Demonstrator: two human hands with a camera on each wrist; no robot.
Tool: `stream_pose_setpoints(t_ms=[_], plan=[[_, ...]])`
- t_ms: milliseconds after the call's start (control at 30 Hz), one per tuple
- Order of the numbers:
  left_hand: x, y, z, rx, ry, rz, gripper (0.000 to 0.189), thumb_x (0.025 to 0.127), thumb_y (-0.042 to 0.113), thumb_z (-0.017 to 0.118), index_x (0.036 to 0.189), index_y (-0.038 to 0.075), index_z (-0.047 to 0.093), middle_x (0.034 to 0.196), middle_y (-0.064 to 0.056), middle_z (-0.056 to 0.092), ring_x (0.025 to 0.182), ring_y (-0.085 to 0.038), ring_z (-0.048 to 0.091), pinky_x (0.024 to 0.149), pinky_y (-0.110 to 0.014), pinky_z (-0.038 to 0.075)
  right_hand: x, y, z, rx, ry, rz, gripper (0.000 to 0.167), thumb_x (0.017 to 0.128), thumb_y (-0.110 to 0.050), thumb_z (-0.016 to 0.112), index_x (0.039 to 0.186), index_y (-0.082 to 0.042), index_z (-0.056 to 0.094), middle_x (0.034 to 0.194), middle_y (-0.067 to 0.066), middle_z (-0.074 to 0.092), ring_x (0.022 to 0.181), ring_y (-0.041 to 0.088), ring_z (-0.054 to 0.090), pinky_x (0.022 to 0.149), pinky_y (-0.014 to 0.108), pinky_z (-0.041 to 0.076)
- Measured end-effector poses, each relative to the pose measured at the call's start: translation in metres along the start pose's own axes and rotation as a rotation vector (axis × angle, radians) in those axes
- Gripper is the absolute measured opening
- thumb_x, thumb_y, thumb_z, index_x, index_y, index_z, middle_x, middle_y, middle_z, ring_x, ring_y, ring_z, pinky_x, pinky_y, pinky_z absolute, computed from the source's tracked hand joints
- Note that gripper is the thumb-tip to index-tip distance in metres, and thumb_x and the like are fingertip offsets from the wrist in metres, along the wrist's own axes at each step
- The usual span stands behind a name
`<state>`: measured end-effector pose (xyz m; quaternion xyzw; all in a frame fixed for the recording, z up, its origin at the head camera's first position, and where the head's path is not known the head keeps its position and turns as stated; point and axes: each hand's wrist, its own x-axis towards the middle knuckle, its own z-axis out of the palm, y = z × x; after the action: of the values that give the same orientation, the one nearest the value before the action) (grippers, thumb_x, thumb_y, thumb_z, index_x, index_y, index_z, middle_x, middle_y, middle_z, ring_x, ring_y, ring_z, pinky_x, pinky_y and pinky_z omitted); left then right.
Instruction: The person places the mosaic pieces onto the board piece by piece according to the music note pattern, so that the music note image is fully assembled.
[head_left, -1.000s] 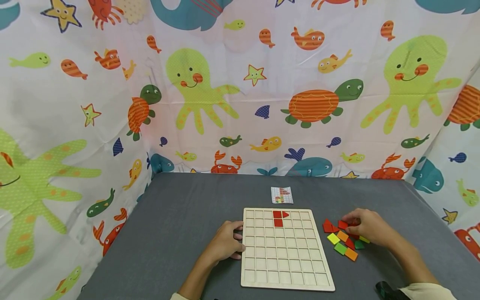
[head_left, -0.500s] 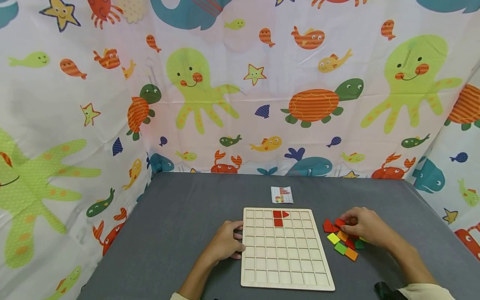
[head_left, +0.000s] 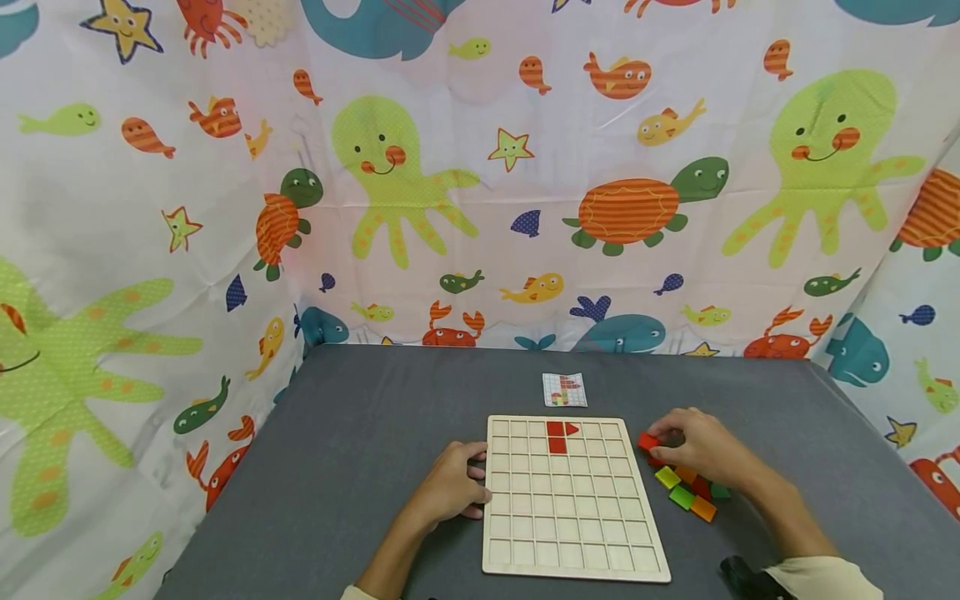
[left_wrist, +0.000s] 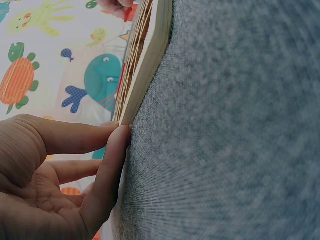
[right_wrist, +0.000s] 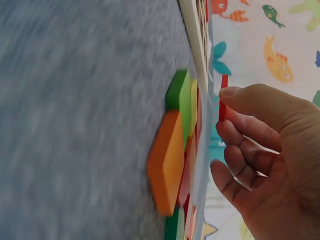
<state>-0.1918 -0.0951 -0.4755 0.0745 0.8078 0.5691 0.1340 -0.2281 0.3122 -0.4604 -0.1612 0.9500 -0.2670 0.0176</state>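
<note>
At the left side of a wooden grid board (head_left: 570, 508), my left hand (head_left: 447, 483) holds the edge between thumb and fingers. The left wrist view shows two fingertips right at the board's edge (left_wrist: 142, 75). Three red tiles, two squares (head_left: 557, 445) and a triangle (head_left: 572, 429), sit in cells near the board's far side. My right hand (head_left: 701, 446) pinches a thin red tile (right_wrist: 223, 97) between thumb and finger, raised over the pile right of the board. In that pile lie yellow (head_left: 666, 477), light green (head_left: 682, 497), orange (head_left: 703, 508), dark green and red tiles, partly hidden under the hand.
A small card (head_left: 564, 390) printed with a coloured grid pattern lies beyond the board. Grey cloth (head_left: 375, 433) covers the table. A curtain (head_left: 480, 167) printed with sea animals stands behind and at both sides.
My right hand has lifted a red tile from the pile and moved left with it, toward the board's right edge. The left hand and the board have stayed in place.
</note>
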Motion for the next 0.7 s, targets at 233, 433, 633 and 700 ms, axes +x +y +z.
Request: stream_pose_setpoints(t_ms=[233,433,633,700], plan=[[0.001,-0.001,0.000,0.003,0.004,-0.001,0.076,0.077,-0.016,0.077,0.149,-0.007,0.054,0.128,-0.018,0.055,0.102,-0.027,0.060,0.055,-0.037,0.065,0.009,-0.012,0.009,0.047,-0.007,-0.034,0.023,0.093,-0.026,0.082,0.110,-0.011,0.079,0.103,-0.001,0.069,0.095,0.019,0.053,0.072,0.029,0.050],[0.000,-0.001,0.000,0.000,0.006,0.001,0.076,0.077,-0.017,0.077,0.149,-0.006,0.054,0.127,-0.017,0.055,0.102,-0.027,0.059,0.055,-0.037,0.065,0.018,-0.023,0.016,0.071,-0.013,-0.043,0.023,0.092,-0.026,0.083,0.111,-0.012,0.080,0.106,-0.002,0.070,0.099,0.020,0.056,0.078,0.033,0.051],[0.000,-0.001,0.001,0.006,0.008,0.003,0.076,0.077,-0.017,0.077,0.149,-0.007,0.054,0.127,-0.017,0.055,0.102,-0.027,0.059,0.055,-0.037,0.065,0.027,-0.036,0.020,0.085,-0.024,-0.052,0.022,0.092,-0.023,0.082,0.111,-0.011,0.080,0.106,0.000,0.070,0.098,0.023,0.056,0.076,0.032,0.051],[0.000,-0.001,0.001,0.005,0.008,0.004,0.076,0.077,-0.017,0.077,0.149,-0.007,0.054,0.126,-0.017,0.055,0.102,-0.027,0.059,0.055,-0.037,0.065,0.030,-0.040,0.021,0.089,-0.033,-0.066,0.022,0.092,-0.022,0.082,0.111,-0.010,0.080,0.104,0.001,0.069,0.095,0.023,0.054,0.073,0.031,0.048]])
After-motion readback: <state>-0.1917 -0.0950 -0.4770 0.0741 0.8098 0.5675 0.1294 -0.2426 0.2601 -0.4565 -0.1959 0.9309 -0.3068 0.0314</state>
